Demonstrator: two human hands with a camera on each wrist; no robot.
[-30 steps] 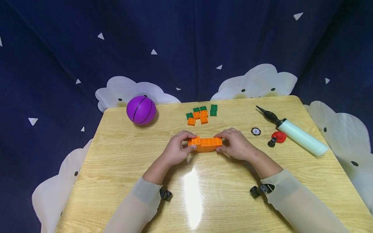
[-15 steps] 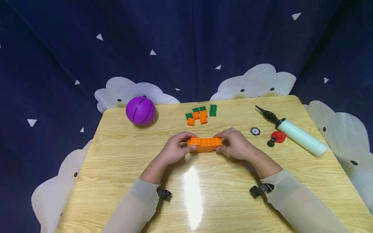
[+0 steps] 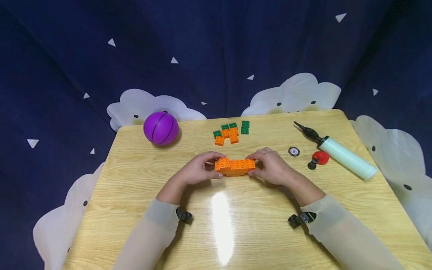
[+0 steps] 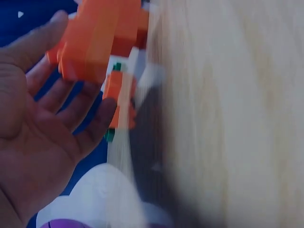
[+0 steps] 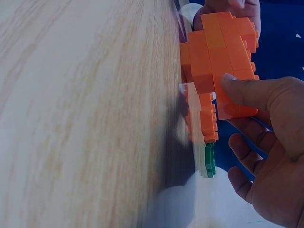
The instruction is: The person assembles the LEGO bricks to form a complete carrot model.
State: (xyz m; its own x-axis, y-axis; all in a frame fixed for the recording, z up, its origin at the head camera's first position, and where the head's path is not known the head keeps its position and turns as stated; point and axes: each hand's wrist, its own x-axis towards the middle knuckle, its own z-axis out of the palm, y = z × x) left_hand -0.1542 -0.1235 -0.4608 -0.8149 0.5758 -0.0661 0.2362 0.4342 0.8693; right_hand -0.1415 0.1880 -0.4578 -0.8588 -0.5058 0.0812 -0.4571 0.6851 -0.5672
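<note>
A joined row of orange toy building bricks (image 3: 237,167), with one brick standing higher at its left, is held just off the table. My right hand (image 3: 275,167) pinches the row's right end; in the right wrist view its thumb lies flat on the orange brick face (image 5: 216,61), fingers behind. My left hand (image 3: 195,168) is around the left end, thumb in front and fingers at the back. The left wrist view has this hand (image 4: 42,128) spread with its fingers loose beside the orange bricks (image 4: 90,42); contact there is hard to tell.
Behind the hands lie loose orange bricks (image 3: 233,135) and green bricks (image 3: 245,127) on the wooden table (image 3: 135,187). A purple ball (image 3: 161,128) sits back left. To the right are a round chip (image 3: 294,151), a red item with a black knob (image 3: 320,158) and a hand pump (image 3: 347,157).
My left hand has shifted slightly left and its thumb has slid down and outward from the bricks' front. The right hand keeps its pinch, and the view has drifted a little.
</note>
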